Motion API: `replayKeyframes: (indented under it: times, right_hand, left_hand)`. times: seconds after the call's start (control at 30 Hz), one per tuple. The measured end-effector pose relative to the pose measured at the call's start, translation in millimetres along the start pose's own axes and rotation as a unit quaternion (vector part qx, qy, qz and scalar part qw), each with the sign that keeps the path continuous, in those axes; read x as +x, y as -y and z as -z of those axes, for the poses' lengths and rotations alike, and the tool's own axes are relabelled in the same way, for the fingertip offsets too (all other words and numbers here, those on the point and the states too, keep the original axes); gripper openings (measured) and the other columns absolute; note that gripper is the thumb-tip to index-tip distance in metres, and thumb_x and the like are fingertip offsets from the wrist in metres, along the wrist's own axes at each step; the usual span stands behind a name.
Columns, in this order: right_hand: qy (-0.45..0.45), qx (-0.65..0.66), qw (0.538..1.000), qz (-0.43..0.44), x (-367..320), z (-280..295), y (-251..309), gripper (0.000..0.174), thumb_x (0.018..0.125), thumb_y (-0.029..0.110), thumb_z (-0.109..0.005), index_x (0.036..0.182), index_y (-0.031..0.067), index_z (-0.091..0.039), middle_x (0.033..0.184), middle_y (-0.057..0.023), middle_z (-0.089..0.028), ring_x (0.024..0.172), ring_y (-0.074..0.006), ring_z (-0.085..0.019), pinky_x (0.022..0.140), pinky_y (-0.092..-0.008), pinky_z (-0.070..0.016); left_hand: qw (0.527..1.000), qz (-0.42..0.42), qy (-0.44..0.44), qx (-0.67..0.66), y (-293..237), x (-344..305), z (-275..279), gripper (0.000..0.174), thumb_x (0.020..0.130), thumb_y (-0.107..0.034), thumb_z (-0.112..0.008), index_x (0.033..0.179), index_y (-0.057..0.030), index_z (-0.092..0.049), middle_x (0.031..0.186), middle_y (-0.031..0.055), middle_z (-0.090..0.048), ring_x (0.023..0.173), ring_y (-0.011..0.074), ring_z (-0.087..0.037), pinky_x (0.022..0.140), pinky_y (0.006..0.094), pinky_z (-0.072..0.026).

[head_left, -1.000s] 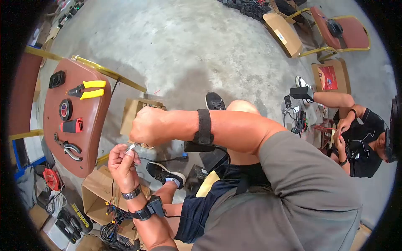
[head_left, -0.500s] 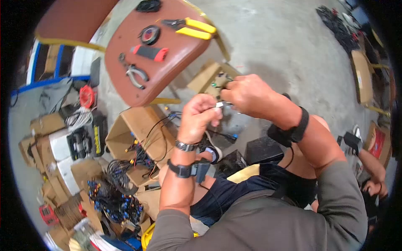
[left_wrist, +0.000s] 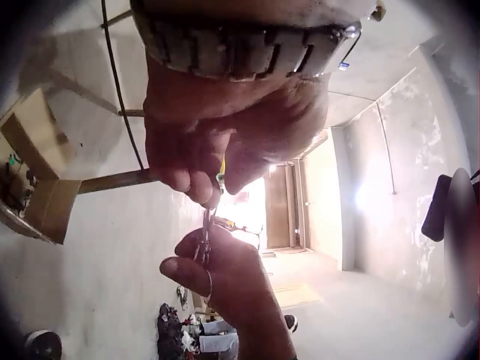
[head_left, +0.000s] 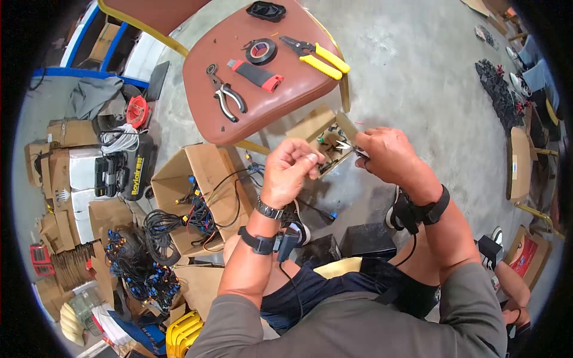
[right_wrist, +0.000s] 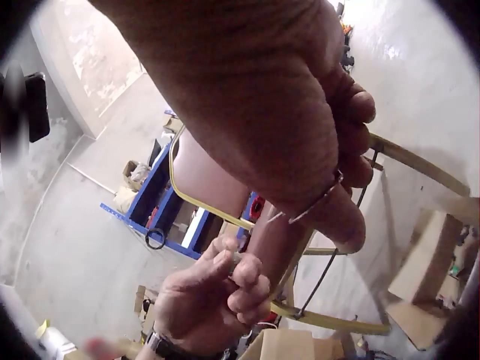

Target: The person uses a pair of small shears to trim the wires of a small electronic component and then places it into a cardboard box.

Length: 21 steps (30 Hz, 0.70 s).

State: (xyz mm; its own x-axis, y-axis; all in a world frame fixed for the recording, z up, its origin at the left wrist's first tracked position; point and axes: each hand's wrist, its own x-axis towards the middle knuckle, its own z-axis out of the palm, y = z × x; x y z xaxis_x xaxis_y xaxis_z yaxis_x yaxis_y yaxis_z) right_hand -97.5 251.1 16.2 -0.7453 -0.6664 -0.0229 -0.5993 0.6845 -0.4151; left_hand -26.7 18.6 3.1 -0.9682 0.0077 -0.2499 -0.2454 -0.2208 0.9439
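My right hand (head_left: 388, 154) holds small metal scissors (head_left: 344, 145), thumb through one loop; the blades point toward the left hand and stand a little apart. The same scissors (left_wrist: 205, 238) appear in the left wrist view, tips right by the left fingertips. My left hand (head_left: 292, 173) pinches a tiny yellow-green piece (left_wrist: 221, 177) between thumb and fingers, which hide most of it; I cannot tell its kind. Below and beyond both hands sits an open cardboard box (head_left: 313, 124) with small parts inside.
On a brown chair seat (head_left: 203, 65) lie yellow-handled wire strippers (head_left: 316, 56), black tape (head_left: 261, 51), a red-and-black tool (head_left: 256, 76) and pliers (head_left: 224, 92). A carton (head_left: 209, 173) of cables stands at the left, near a heap of blue-tipped cables (head_left: 140, 268). Another person sits at the right.
The head view has swung, bringing the chair and cartons rightward in view. My right hand has drawn apart from the left, and the scissor blades now show between them.
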Motion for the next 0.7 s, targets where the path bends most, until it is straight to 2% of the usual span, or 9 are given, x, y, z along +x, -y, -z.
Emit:
replayKeyframes:
  times: [0.1, 0.2, 0.23, 0.37, 0.47, 0.5, 0.6, 0.63, 0.7]
  right_hand:
    - [0.006, 0.032, 0.999, 0.004, 0.7, -4.8, -3.1, 0.031, 0.066, 0.019, -0.081, 0.082, 0.005, -0.058, 0.081, -0.0122, -0.064, 0.082, -0.0348, -0.064, 0.07, -0.0451, -0.0514]
    - [0.042, 0.06, 0.997, 0.004, 6.1, -7.3, -3.5, 0.032, 0.068, 0.022, -0.08, 0.083, 0.0041, -0.058, 0.083, -0.0138, -0.065, 0.083, -0.0367, -0.064, 0.071, -0.0464, -0.0512]
    - [0.06, 0.061, 0.996, -0.002, 9.5, -6.8, -2.1, 0.032, 0.069, 0.023, -0.079, 0.083, 0.0038, -0.058, 0.084, -0.0142, -0.066, 0.084, -0.0372, -0.064, 0.071, -0.0467, -0.0512]
    - [0.064, 0.085, 0.994, 0.003, 12.9, -6.3, -10.5, 0.034, 0.07, 0.027, -0.078, 0.085, 0.003, -0.058, 0.084, -0.0152, -0.066, 0.084, -0.0384, -0.064, 0.071, -0.0479, -0.0511]
    - [0.051, 0.093, 0.994, -0.001, 12.6, -1.6, -16.9, 0.03, 0.071, 0.026, -0.075, 0.085, 0.0039, -0.061, 0.081, -0.0155, -0.067, 0.082, -0.0374, -0.066, 0.071, -0.0473, -0.052]
    - [0.047, 0.095, 0.994, -0.006, 10.9, 0.3, -19.1, 0.027, 0.071, 0.025, -0.074, 0.085, 0.0043, -0.063, 0.08, -0.0156, -0.068, 0.082, -0.037, -0.066, 0.07, -0.0471, -0.0525]
    - [0.044, 0.086, 0.995, -0.034, 6.2, 7.2, -32.1, 0.027, 0.072, 0.025, -0.073, 0.086, 0.0046, -0.063, 0.08, -0.0157, -0.068, 0.081, -0.0366, -0.067, 0.07, -0.047, -0.0528]
    - [0.04, 0.086, 0.995, -0.045, 3.6, 10.7, -36.9, 0.026, 0.073, 0.024, -0.072, 0.086, 0.0046, -0.063, 0.08, -0.0158, -0.069, 0.081, -0.0365, -0.067, 0.069, -0.0469, -0.053]
    - [0.023, 0.093, 0.993, -0.064, -1.4, 14.6, -45.2, 0.025, 0.073, 0.024, -0.072, 0.086, 0.0044, -0.063, 0.08, -0.0159, -0.068, 0.082, -0.0364, -0.067, 0.07, -0.0466, -0.0531]
  left_hand:
    - [0.996, -0.045, -0.06, 0.048, -14.7, 3.2, 6.0, 0.013, 0.091, -0.003, -0.063, 0.102, -0.006, -0.058, 0.101, 0.0145, -0.071, 0.069, 0.0116, -0.063, 0.06, 0.0235, -0.0498]
    - [0.981, -0.129, -0.114, 0.093, -25.8, 21.9, 10.6, 0.011, 0.093, -0.005, -0.062, 0.102, -0.0054, -0.057, 0.1, 0.0145, -0.071, 0.075, 0.0125, -0.065, 0.064, 0.0231, -0.0499]
    - [0.979, -0.155, -0.109, 0.078, -34.2, 27.2, 7.2, 0.009, 0.092, 0.0, -0.062, 0.1, -0.0015, -0.058, 0.101, 0.0105, -0.071, 0.085, 0.0104, -0.063, 0.076, 0.0246, -0.0502]
    - [0.957, -0.214, -0.129, 0.147, -44.5, 54.2, 6.2, 0.01, 0.09, 0.003, -0.064, 0.1, 0.0008, -0.062, 0.103, 0.0093, -0.07, 0.094, 0.0122, -0.063, 0.086, 0.0263, -0.0499]
    - [0.94, -0.253, -0.133, 0.186, -55.1, 77.8, -1.5, 0.012, 0.09, 0.003, -0.063, 0.102, 0.0011, -0.062, 0.101, 0.008, -0.069, 0.094, 0.0123, -0.063, 0.087, 0.0265, -0.05]
    - [0.922, -0.268, -0.135, 0.243, -60.5, 84.2, -5.4, 0.012, 0.091, 0.002, -0.063, 0.103, 0.0015, -0.061, 0.099, 0.0069, -0.069, 0.092, 0.0115, -0.063, 0.085, 0.0257, -0.0504]
    - [0.93, -0.269, -0.095, 0.231, -63.6, 83.8, -22.7, 0.012, 0.092, 0.002, -0.061, 0.104, 0.0018, -0.06, 0.099, 0.0066, -0.069, 0.087, 0.0104, -0.063, 0.081, 0.0246, -0.0512]
    - [0.947, -0.228, -0.087, 0.207, -58.1, 76.6, -30.7, 0.01, 0.093, -0.001, -0.061, 0.103, 0.0006, -0.059, 0.1, 0.0097, -0.07, 0.081, 0.0103, -0.061, 0.075, 0.0239, -0.0511]
    - [0.957, -0.176, -0.055, 0.226, -34.6, 65.7, -34.3, 0.008, 0.094, -0.001, -0.06, 0.102, 0.0004, -0.059, 0.1, 0.0102, -0.07, 0.082, 0.0107, -0.062, 0.075, 0.0246, -0.0524]
